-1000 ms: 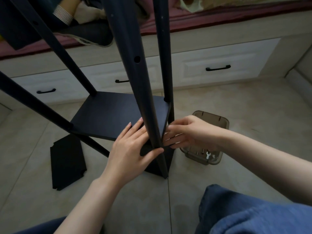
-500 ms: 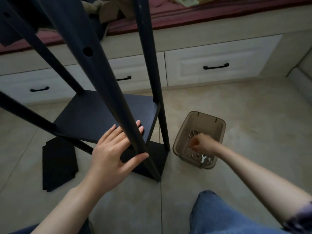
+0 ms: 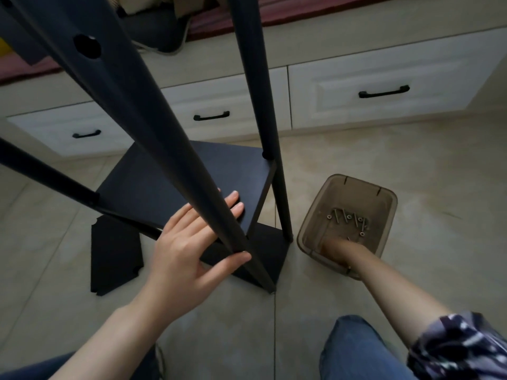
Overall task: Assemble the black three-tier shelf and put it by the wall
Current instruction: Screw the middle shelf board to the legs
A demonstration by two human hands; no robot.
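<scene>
Okay so the black shelf (image 3: 263, 100) is standing half-built on the tiled floor (image 3: 411, 165), right in front of a row of white drawers (image 3: 343, 86) with black handles. Four posts are up. There's a raised board (image 3: 236, 174) fixed partway up them and a bottom board (image 3: 263, 250) at floor level underneath. The near post (image 3: 153, 133) runs up toward the camera and has a round hole in it near the top.

Left hand (image 3: 189, 242) lies flat on the near corner of the raised board. Its fingers are straight and a bit spread, and the thumb is out wide, so the near post passes between thumb and fingers. It's not gripping anything, just resting there.

Right hand (image 3: 338, 248) is down inside a brownish see-through bin (image 3: 370, 187) that sits on the floor just beside the shelf's right corner. The hand is blurry behind the tinted wall, so I can't tell whether the fingers are apart or closed on something. A handful of screws (image 3: 347, 218) and small washers lie on the bin's bottom, a little past the hand.

One loose black panel (image 3: 115, 253) with notched corners lies flat on the floor left of the shelf. Blue jeans (image 3: 356, 352) and a patterned sleeve (image 3: 461, 349) show along the bottom edge.
</scene>
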